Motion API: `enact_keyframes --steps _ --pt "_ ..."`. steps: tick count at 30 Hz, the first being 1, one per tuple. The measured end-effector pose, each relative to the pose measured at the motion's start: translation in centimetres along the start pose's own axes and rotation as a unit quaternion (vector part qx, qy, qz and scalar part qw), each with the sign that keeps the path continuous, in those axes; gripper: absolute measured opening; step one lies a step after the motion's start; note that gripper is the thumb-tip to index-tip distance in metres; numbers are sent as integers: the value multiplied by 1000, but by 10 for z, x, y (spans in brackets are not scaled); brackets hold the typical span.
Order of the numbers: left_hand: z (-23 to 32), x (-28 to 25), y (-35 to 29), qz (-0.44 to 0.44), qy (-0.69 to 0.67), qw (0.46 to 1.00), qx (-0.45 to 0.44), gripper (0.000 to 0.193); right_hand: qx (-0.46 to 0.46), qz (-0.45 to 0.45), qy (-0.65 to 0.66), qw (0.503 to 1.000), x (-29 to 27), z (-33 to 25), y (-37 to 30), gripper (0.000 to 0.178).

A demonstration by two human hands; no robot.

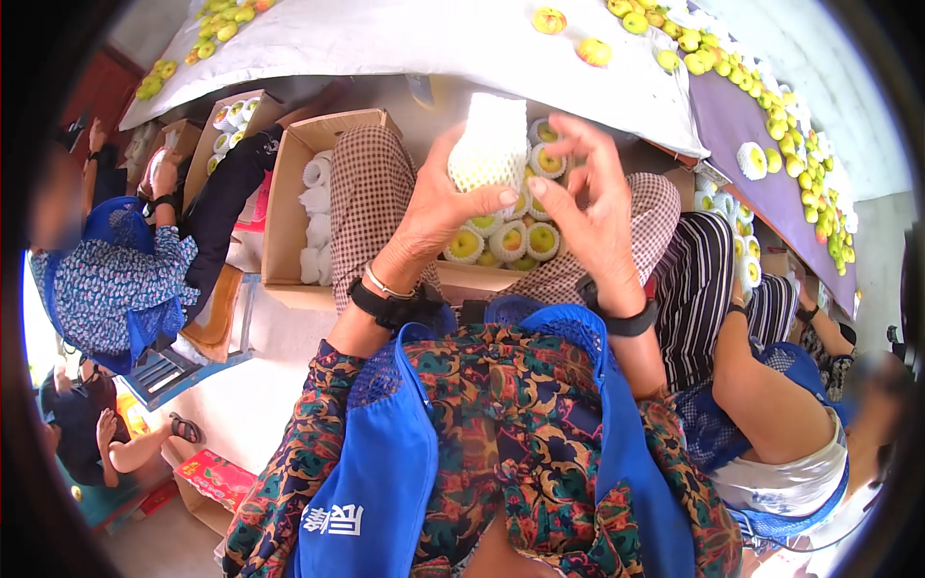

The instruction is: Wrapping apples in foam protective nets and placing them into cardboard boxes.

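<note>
Left hand [438, 207] gripping white foam net [489, 144] at 12 o'clock, right hand [593, 207] open just beside at 3 o'clock, fingers spread, box [462, 277] of netted apples [509, 241] below at 6 o'clock, between knees.

The white foam net [489, 144] hides whatever it wraps, and the left hand [438, 207] covers its lower left side. Below the net, the box of wrapped fruit [511, 241] is mostly hidden behind both hands, the right hand [597, 217] covering its right part. Far left of the net, a co-worker's face is blurred.
</note>
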State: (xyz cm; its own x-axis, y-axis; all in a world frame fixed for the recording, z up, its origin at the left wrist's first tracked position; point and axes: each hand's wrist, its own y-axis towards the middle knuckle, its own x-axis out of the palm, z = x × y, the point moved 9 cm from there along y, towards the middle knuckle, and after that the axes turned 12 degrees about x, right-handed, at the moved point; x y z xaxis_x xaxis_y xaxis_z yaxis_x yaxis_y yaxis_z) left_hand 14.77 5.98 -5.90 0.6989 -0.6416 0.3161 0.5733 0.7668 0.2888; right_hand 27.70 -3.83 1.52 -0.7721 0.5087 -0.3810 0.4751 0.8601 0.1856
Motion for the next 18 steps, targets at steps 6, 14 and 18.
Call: enact_keyframes --steps 6,14,18 --pt "-4 23 -3 -78 -87 993 -26 96 -150 -49 -132 979 1 -25 27 48" --pt "-13 25 -5 -109 -35 991 -65 107 -157 22 -156 975 -6 -19 29 47" --pt "-13 20 -4 -112 82 990 -31 104 -111 -67 -153 980 0 -9 31 44"
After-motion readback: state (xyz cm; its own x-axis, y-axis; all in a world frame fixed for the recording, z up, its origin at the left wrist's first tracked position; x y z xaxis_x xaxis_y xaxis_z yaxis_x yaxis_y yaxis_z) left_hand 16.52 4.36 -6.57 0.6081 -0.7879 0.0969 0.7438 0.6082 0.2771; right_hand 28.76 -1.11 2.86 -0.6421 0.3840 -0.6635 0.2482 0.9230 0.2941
